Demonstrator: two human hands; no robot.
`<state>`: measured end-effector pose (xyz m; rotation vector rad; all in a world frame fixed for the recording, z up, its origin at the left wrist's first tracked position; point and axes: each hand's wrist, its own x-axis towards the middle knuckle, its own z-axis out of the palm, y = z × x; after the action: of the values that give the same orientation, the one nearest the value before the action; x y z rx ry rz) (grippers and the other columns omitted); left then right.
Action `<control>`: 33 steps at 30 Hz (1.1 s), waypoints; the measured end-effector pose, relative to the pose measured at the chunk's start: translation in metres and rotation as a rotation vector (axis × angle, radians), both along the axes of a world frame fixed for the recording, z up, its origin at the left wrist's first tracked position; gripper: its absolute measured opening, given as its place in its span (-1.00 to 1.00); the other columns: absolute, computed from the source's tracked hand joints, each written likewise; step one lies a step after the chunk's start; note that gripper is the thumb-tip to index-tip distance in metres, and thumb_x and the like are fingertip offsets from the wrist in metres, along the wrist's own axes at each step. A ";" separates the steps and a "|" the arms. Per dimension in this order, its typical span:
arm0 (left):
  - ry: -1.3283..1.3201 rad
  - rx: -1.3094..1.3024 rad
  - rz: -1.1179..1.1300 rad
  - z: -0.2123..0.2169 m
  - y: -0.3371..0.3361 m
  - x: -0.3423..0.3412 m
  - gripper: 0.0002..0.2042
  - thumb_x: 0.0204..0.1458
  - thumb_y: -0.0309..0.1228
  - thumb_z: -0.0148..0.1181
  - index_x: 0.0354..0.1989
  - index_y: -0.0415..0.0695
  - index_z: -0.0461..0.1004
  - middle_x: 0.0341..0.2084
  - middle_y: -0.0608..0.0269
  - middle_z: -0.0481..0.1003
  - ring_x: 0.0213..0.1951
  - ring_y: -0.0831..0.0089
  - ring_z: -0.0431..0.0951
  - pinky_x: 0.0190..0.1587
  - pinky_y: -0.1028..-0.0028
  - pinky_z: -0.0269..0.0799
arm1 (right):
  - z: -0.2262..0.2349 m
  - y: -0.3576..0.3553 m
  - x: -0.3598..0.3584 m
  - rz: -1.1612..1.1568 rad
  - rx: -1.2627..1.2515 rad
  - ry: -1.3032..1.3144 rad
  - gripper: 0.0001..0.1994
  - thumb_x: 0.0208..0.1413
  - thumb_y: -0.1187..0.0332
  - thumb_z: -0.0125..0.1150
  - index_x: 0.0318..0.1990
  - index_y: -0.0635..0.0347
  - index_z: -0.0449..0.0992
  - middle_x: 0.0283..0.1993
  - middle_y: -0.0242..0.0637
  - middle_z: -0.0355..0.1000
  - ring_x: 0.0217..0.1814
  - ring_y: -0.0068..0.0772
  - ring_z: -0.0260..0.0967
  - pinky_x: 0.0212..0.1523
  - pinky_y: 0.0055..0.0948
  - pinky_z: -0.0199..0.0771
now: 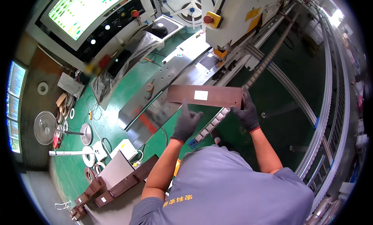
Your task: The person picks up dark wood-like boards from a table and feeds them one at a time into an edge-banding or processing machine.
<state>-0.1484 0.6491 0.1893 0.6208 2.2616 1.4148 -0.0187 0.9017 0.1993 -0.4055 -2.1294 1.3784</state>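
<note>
A long, flat brown piece (217,95) with a white label (201,95) is held up in front of me, lying nearly level across the view. My right hand (246,113), in a dark grey knitted glove, grips its right end, thumb on the near face. My left hand (187,123), gloved the same way, is at the lower edge left of the label. Its index finger points up against the piece and its thumb sticks out sideways, so that hand is open. Beyond the piece lies a metal machine bed (163,89).
A machine head with a red-and-yellow stop button (208,19) stands beyond. At upper left is a control panel with a lit screen (83,11). A slatted rail (211,126) runs diagonally beneath my hands. Curved metal rails (324,120) bound the right; brown boxes (90,188) sit lower left.
</note>
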 end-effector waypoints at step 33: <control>-0.575 0.547 0.254 -0.093 0.332 -0.060 -0.07 0.18 -0.56 0.14 0.56 0.23 -0.38 -0.29 0.14 0.53 -0.30 0.41 0.58 -0.30 0.37 0.60 | -0.113 0.192 -0.010 -0.300 0.084 -0.434 -0.14 -0.03 0.23 0.50 0.39 0.23 0.13 0.22 0.05 0.37 0.23 -0.12 0.40 0.16 -0.22 0.48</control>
<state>-0.2088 0.9814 0.0964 0.0398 1.5413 2.0415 -0.0288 1.0935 0.0860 -1.0216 -2.3296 1.0968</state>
